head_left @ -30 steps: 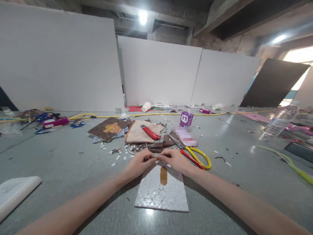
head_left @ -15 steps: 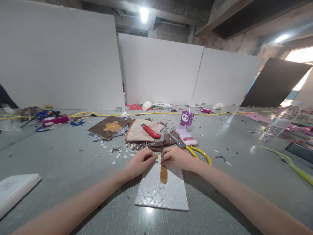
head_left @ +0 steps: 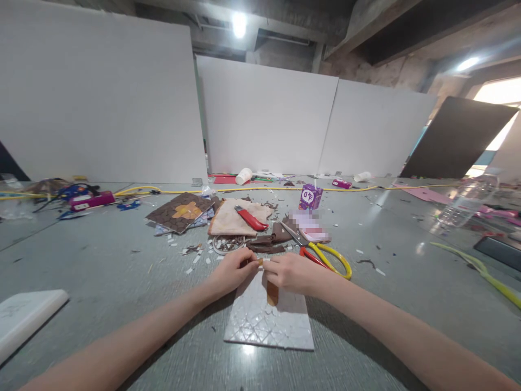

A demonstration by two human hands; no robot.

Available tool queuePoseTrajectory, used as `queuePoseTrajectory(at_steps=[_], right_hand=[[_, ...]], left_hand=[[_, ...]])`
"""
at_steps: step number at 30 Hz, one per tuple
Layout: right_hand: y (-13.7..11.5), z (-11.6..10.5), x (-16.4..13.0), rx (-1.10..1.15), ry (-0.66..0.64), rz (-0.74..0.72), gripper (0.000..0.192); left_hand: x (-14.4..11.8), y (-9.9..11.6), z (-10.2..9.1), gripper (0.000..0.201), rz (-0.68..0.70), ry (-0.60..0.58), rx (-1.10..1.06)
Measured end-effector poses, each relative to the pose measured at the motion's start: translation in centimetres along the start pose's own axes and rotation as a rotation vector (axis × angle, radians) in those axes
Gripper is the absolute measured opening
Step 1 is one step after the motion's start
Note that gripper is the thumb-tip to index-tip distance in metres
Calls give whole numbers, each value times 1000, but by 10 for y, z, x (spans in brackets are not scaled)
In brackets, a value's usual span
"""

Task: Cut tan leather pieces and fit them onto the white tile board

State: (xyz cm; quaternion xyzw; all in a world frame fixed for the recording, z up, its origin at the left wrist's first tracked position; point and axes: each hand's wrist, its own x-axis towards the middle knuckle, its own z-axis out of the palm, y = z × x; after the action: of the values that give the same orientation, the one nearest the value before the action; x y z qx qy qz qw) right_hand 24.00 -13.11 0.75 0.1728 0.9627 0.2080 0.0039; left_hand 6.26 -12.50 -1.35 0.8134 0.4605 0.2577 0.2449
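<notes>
A white board (head_left: pixel 268 326) with a pattern of glossy pieces lies on the floor in front of me. On it sits a yellow-brown oval patch (head_left: pixel 272 295), its upper part covered by my right hand. At the board's far edge my left hand (head_left: pixel 240 266) pinches a small yellow-brown piece (head_left: pixel 260 262). My right hand (head_left: pixel 285 273) has its fingers curled together close against that same piece. Whether the right fingertips grip it too is hard to make out.
Scissors (head_left: pixel 329 258) with yellow and red handles lie just beyond my right hand. A red-handled cutter (head_left: pixel 252 218) rests on a beige cloth (head_left: pixel 223 217). Left of it is a brown board (head_left: pixel 175 212) with a yellow flower. A purple drink carton (head_left: pixel 310 196) stands behind. Scraps litter the floor.
My right hand has shifted slightly left and toward me, reaching the small piece and covering more of the oval patch. My left hand has stayed in place.
</notes>
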Motion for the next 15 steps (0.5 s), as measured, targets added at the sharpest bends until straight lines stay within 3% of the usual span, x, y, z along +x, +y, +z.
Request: queuePoseTrajectory(at_steps=[7, 15], right_hand=[[6, 2, 0, 9, -42, -14, 18], [-4, 11, -1, -16, 49, -11, 22]], left_hand=[[-1, 2, -2, 22, -14, -10, -4], [-1, 2, -1, 18, -25, -8, -3]])
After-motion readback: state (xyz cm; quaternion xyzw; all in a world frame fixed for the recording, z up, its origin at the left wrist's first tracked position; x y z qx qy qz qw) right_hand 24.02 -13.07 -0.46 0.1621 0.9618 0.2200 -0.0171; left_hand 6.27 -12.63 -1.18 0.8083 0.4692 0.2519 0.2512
